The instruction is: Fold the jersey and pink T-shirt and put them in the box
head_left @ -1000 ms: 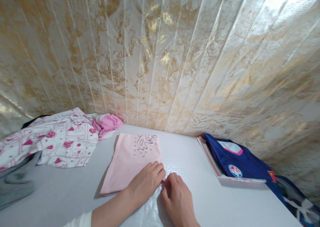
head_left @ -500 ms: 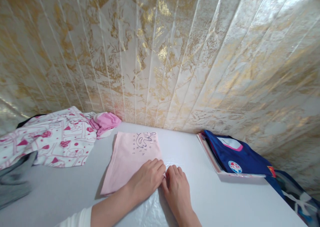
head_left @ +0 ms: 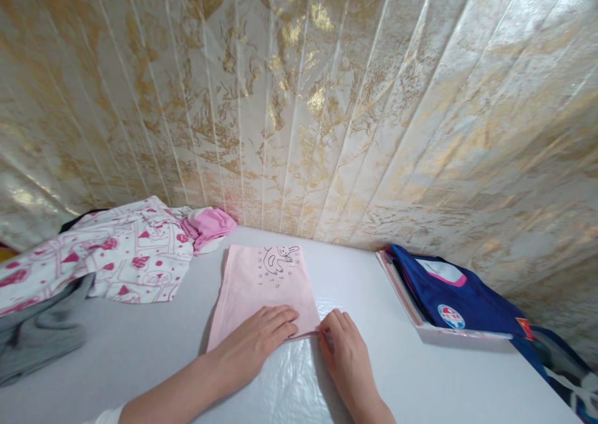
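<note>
A folded pink shirt (head_left: pixel 243 293) lies on the table, printed with a line-drawn rabbit and scattered letters. My left hand (head_left: pixel 264 337) rests flat on its near edge, fingers stretched out towards the right. At the near right corner, my right hand (head_left: pixel 348 355) has its thumb and fingertips closed on the cloth. Between the two hands a short stretch of the shirt's near edge shows. My left forearm hides the near left part of the shirt.
Left on the white table (head_left: pixel 154 355) lie a white garment with pink print (head_left: pixel 140 256), a grey garment (head_left: pixel 44 330) and a bright pink cloth (head_left: pixel 210 225). A folded stack topped by a navy garment (head_left: pixel 481 302) sits right. A gold-patterned wall covering (head_left: pixel 299 100) rises behind.
My left hand has slid left along the shirt's near edge, away from my right hand, and its fingers lie flatter. My right hand stays at the corner. The view has shifted slightly.
</note>
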{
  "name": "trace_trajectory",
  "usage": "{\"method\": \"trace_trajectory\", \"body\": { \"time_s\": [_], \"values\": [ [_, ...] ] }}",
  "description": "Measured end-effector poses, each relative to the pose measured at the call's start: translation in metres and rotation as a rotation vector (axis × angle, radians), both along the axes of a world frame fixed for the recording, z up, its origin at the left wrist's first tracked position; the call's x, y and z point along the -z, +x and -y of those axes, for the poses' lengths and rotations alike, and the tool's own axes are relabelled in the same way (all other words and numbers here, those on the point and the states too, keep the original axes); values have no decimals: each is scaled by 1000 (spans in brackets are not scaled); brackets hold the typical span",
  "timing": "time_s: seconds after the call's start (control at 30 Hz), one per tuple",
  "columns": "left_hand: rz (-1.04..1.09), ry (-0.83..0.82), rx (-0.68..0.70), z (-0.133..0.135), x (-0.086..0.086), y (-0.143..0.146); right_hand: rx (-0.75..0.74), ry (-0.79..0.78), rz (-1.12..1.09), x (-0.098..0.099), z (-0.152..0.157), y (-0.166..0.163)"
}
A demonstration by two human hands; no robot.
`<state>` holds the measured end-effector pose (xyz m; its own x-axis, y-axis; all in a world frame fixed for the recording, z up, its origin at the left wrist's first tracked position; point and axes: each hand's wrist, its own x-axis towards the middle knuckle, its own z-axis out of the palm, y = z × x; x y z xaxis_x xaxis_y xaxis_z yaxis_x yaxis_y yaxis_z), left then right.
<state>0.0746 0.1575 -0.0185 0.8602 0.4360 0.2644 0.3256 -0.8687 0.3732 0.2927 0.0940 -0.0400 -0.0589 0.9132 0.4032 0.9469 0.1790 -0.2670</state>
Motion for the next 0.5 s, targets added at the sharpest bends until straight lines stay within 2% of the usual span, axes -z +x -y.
{"method": "trace_trajectory", "body": {
  "time_s": [0.13, 0.3, 0.4, 0.5],
  "values": [
    [-88, -53, 20, -1, -1, -20, -24, 7, 86, 2, 1, 2],
    [-192, -106, 1, -2, -12, -43, -35, 2, 142, -2, 7, 8],
    [-246, -74, -48, 2, -16, -63, -46, 55, 105, -8, 12, 10],
    [-257, 0, -89, 8, -11, -82, -83, 124, 58, -12, 11, 2]
  ]
}}
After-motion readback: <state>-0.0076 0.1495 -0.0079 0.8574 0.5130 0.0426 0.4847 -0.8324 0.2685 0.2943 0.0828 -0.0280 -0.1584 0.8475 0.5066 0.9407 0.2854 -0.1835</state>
